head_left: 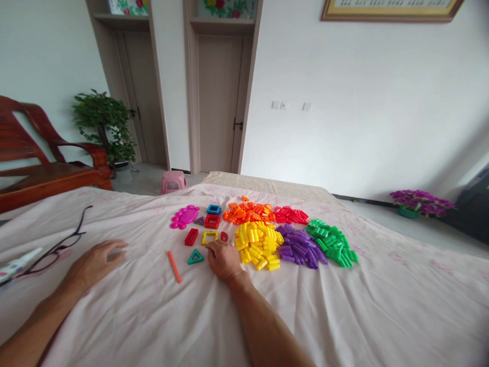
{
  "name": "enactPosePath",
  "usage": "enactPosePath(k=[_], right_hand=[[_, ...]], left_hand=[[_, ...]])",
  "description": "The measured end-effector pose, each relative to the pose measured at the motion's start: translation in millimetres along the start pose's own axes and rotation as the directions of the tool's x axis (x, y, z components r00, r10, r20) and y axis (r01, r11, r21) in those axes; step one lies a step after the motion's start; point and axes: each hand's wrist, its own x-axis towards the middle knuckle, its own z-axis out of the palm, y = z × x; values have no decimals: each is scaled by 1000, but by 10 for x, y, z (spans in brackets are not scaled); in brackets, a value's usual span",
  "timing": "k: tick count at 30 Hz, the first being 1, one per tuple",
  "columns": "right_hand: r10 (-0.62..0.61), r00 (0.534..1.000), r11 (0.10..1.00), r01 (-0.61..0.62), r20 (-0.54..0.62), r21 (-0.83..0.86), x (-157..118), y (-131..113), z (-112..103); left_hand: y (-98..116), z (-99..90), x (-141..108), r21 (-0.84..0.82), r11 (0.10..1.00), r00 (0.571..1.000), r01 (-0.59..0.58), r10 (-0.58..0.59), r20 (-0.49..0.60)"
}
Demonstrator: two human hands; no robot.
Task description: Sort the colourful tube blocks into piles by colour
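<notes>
My right hand (224, 259) is closed, its fingertips at the near edge of a yellow square plastic frame (205, 237) lying on the cloth. My left hand (93, 264) rests on the cloth at the left, thumb and fingers apart, holding nothing. Around the yellow frame lie a red rectangular frame (191, 237), a red rounded piece (224, 236), a teal triangle frame (195, 256), a stack of red square frames (212, 221), a blue square frame (214, 209) and a purple triangle (199, 220). An orange stick (174, 266) lies between my hands.
Piles of yellow (257, 244), orange (248, 213), red (291, 214), purple (301, 246) and green (332, 242) plastic pieces lie at the right. A magenta flower-shaped piece (185, 216) sits farther back. Eyeglasses (57, 251) and a white object (19, 265) are at the left.
</notes>
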Motion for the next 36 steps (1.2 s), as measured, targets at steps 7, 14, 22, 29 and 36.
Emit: enactPosePath(k=[7,14,22,29,36], right_hand=[[13,1000,1000,-13,-8,11,37,3,-24],[21,1000,1000,-21,22,-13,25,-16,-33],[79,997,992,-76,20,-104,39,-122,4],[85,996,983,-84,-3,-162,76,-143,66],[118,993,978,-121,-30,-168,79,-161,57]], left_hand=[[-93,48,11,-31,999,998,-21,23,66],[-26,-6,11,-12,997,996,-77,77,50],[42,-94,-32,-15,991,991,-134,134,6],[54,-114,-27,-1,987,987,-162,162,-15],[78,-115,-25,25,987,987,-157,158,-20]])
